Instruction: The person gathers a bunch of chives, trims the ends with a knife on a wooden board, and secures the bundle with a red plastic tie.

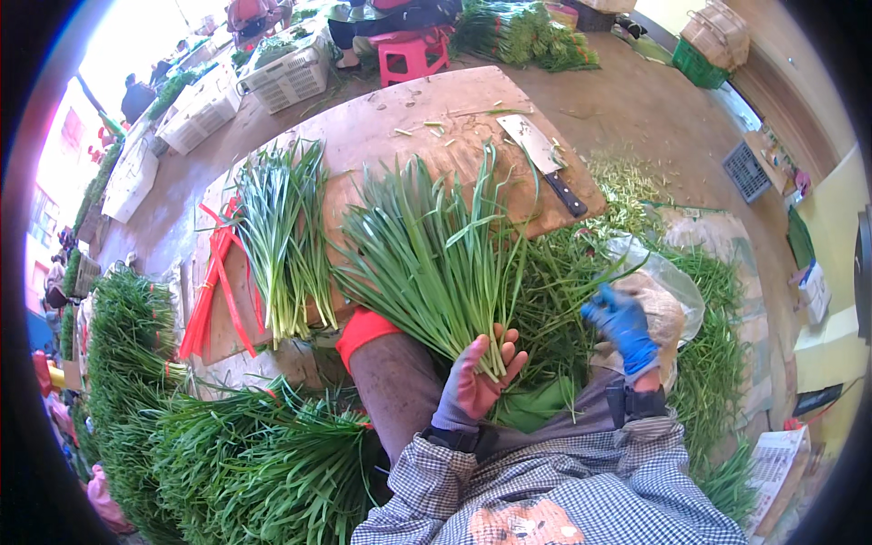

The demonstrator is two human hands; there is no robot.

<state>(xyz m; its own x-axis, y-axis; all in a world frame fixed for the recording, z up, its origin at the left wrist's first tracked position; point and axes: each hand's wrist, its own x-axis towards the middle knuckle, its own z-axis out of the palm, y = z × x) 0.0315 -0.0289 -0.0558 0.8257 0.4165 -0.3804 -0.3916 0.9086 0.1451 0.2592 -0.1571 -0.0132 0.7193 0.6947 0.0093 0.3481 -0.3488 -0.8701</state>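
Observation:
My left hand (477, 380), in a pale purple and pink glove, is closed around the pale lower stems of a bunch of garlic chives (427, 254). The green blades fan out up and left over the near edge of the wooden board. My right hand (622, 325), in a blue glove, is raised over my right thigh beside a heap of loose chives (568, 272). Its fingers are curled together, and a thin green blade shows by the fingertips; what they hold is unclear. A smaller bunch of chives (286, 236) lies on the board to the left, apart from my hands.
Red ties (213, 282) lie at the board's left. A cleaver (543, 163) rests on the wooden board (400, 109). Tied chives (254, 454) are piled at lower left. A plastic bag (672, 282) is beside my right hand. White crates (286, 77) and a pink stool (413, 59) stand beyond.

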